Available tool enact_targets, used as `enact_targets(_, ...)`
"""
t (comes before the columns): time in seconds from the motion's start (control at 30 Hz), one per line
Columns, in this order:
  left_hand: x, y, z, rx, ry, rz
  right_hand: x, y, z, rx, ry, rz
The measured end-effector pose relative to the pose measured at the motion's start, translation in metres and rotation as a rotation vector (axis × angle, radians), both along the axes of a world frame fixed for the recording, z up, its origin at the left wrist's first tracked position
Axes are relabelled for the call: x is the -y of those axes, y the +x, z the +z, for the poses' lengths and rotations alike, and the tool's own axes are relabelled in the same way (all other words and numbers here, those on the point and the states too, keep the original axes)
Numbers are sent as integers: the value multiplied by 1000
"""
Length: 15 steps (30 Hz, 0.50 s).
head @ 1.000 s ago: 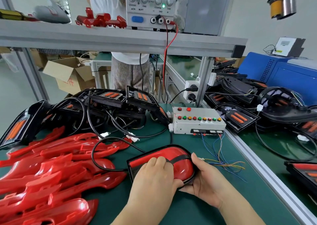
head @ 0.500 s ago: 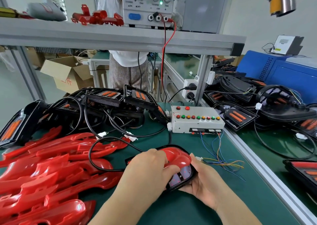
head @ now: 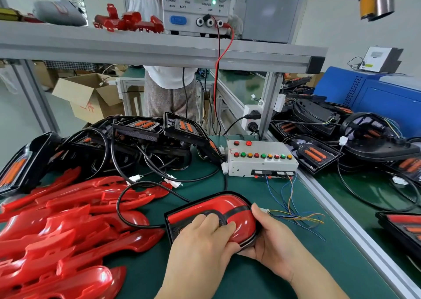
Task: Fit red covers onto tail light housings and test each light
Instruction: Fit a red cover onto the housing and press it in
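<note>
- I saw the left hand [head: 205, 241] lying on top of the red cover [head: 241, 221], fingers bent over its glossy dome and thumb tucked at the near edge, gripping it.
- The right hand [head: 271, 237] cupped the rounded right end of the tail light housing [head: 169, 223]. Its thumb rested on the far rim and its fingers were curled underneath, so it was grasping the housing.
- The cover sat in the black housing, which lay on the green table [head: 250, 276] near the front edge, held between both hands.
- A black cable [head: 118, 205] looped out from the left side of the housing across the table.
- Loose red covers [head: 68, 219] were heaped on the left of the table, just beside the left hand.
- Bare black housings [head: 136, 137] were piled behind that heap.
- The grey test box [head: 259, 162], with its row of coloured buttons, stood beyond the hands, thin coloured wires [head: 293, 209] trailing from it toward the right hand.
</note>
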<state>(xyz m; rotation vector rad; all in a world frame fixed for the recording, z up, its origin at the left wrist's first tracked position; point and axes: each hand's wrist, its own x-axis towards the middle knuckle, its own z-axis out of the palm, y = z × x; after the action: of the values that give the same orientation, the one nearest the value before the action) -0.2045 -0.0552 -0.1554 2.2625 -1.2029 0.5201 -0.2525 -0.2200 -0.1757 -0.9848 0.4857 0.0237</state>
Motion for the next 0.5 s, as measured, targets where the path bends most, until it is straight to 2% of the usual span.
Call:
enact_targets(0.27,-2,-1,-17,58,-117,-1,0,-2,4,94,-31,34)
enact_targets(0.5,-3,0,-30,163,-137,34,-1,-2,4,86,-49,32)
